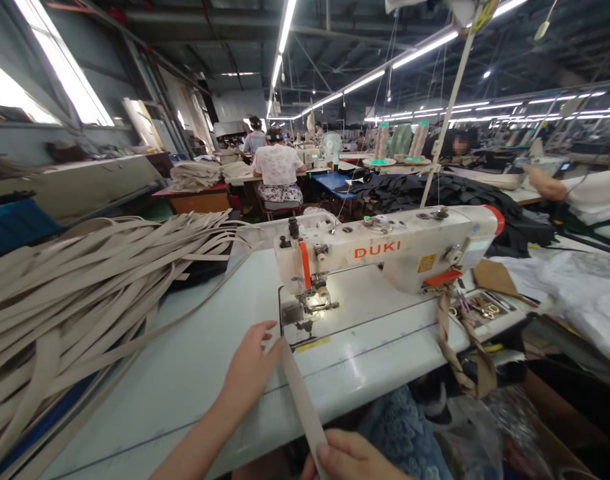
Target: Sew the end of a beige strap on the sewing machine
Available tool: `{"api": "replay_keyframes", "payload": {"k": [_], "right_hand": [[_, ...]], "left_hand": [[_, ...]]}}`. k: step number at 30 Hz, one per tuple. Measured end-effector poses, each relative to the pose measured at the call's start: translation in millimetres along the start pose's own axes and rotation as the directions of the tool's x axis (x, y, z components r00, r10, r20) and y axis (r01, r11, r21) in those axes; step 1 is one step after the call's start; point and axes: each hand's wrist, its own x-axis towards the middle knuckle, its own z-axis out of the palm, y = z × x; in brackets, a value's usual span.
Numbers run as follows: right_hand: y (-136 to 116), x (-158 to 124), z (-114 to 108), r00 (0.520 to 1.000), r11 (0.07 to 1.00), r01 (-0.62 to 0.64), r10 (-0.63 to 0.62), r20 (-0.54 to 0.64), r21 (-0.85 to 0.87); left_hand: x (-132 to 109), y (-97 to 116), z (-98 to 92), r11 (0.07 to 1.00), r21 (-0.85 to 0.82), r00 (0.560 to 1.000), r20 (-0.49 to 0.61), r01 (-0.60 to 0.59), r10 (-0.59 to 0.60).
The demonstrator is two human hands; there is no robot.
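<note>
A beige fabric strap (301,393) runs between my two hands in front of the sewing machine (345,250). My left hand (255,353) is at its upper end, thumb and fingers closed on the strap beside the needle plate. Close to the table's front edge, my right hand (347,457) grips the lower part between thumb and fingers. The lit presser foot (321,303) sits just beyond the strap's upper end; the strap does not visibly reach under it.
A big heap of beige straps (109,287) covers the table's left side. Scissors (487,308) and small tools lie in a tray at right, near hanging brown straps (447,340). Black fabric (435,193) is piled behind the machine. Other people sit at machines farther off.
</note>
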Motion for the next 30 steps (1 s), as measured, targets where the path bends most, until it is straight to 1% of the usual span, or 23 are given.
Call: {"api": "replay_keyframes", "payload": {"k": [2,4,5,7,9,10,11,13,14,15,16,17,18,19,20,21,22,23,24,25,26,28,30], "right_hand": [[-3.8,2.7,-1.4,1.000,0.998,0.013,-0.012,-0.001,0.060],[-7.4,9.3,-0.7,1.000,0.988,0.001,-0.001,-0.003,0.153],[-8.8,13.5,0.5,1.000,0.980,-0.010,0.014,-0.014,0.200],[-11.3,22.7,4.6,0.996,0.962,-0.031,0.051,-0.068,0.272],[-14.3,30.8,10.5,0.990,0.949,-0.034,0.076,-0.122,0.313],[-16.6,34.0,13.5,0.987,0.945,-0.030,0.079,-0.139,0.325],[-19.8,36.3,16.0,0.986,0.944,-0.029,0.081,-0.145,0.329],[-30.5,38.3,17.8,0.990,0.959,-0.039,0.074,-0.116,0.281],[-38.2,37.9,16.2,0.994,0.977,-0.043,0.063,-0.086,0.209],[-47.6,36.8,12.7,0.998,0.996,-0.036,0.041,-0.053,0.082],[-58.1,35.5,7.3,1.000,0.996,-0.006,0.004,-0.030,-0.090],[-69.2,34.4,0.6,0.998,0.954,0.045,-0.054,-0.022,-0.296],[-79.9,34.1,-7.1,0.989,0.855,0.103,-0.143,-0.040,-0.509],[-89.3,35.2,-15.2,0.964,0.723,0.144,-0.256,-0.069,-0.675],[-96.8,38.0,-22.9,0.924,0.582,0.163,-0.373,-0.083,-0.796],[-101.9,42.7,-30.0,0.877,0.452,0.178,-0.476,-0.068,-0.874],[-104.4,48.9,-35.9,0.836,0.340,0.196,-0.548,-0.024,-0.920],[-104.7,56.1,-40.7,0.812,0.234,0.224,-0.581,0.049,-0.946],[-103.3,63.5,-44.5,0.804,0.137,0.260,-0.579,0.135,-0.956],[-101.0,70.0,-47.6,0.809,0.053,0.290,-0.546,0.215,-0.956],[-98.7,74.5,-50.7,0.825,-0.012,0.306,-0.495,0.271,-0.952],[-96.9,74.9,-58.4,0.865,-0.084,0.300,-0.396,0.308,-0.950],[-100.9,62.2,-70.2,0.886,-0.110,0.261,-0.367,0.283,-0.959]], "left_hand": [[0.2,-3.8,7.2,0.994,0.064,0.996,0.018,-0.088,0.087],[-2.2,-9.4,11.6,0.953,0.179,0.970,0.067,-0.243,0.235],[-3.9,-13.3,13.0,0.907,0.249,0.940,0.114,-0.339,0.320],[-7.6,-22.4,14.4,0.774,0.360,0.853,0.230,-0.521,0.468],[-10.5,-30.6,15.3,0.668,0.406,0.782,0.324,-0.623,0.532],[-11.3,-33.6,15.7,0.636,0.419,0.761,0.351,-0.648,0.545],[-11.5,-35.5,16.1,0.618,0.427,0.751,0.367,-0.660,0.549],[-10.0,-36.9,16.8,0.622,0.425,0.754,0.376,-0.657,0.539],[-8.6,-36.7,17.0,0.641,0.415,0.763,0.371,-0.646,0.529],[-6.8,-36.3,17.0,0.670,0.399,0.779,0.360,-0.626,0.514],[-5.0,-35.9,16.8,0.704,0.382,0.799,0.343,-0.599,0.494],[-3.3,-35.7,16.5,0.733,0.367,0.818,0.327,-0.572,0.474],[-1.9,-35.8,16.1,0.759,0.357,0.836,0.306,-0.545,0.456],[-1.0,-36.2,15.8,0.784,0.349,0.855,0.282,-0.514,0.435],[-0.7,-36.9,15.5,0.805,0.344,0.873,0.254,-0.483,0.415],[-0.9,-37.8,15.4,0.823,0.338,0.888,0.231,-0.457,0.398],[-1.5,-38.9,15.4,0.837,0.331,0.899,0.213,-0.435,0.383],[-2.5,-40.1,15.6,0.849,0.321,0.907,0.197,-0.419,0.373],[-3.7,-41.3,15.8,0.855,0.312,0.909,0.183,-0.415,0.374],[-5.1,-42.4,16.0,0.853,0.306,0.906,0.172,-0.422,0.386],[-6.5,-43.2,15.9,0.849,0.305,0.902,0.157,-0.432,0.402],[-9.4,-43.6,14.6,0.840,0.314,0.896,0.123,-0.443,0.426],[-12.7,-41.8,11.5,0.836,0.329,0.897,0.109,-0.440,0.429]]}}
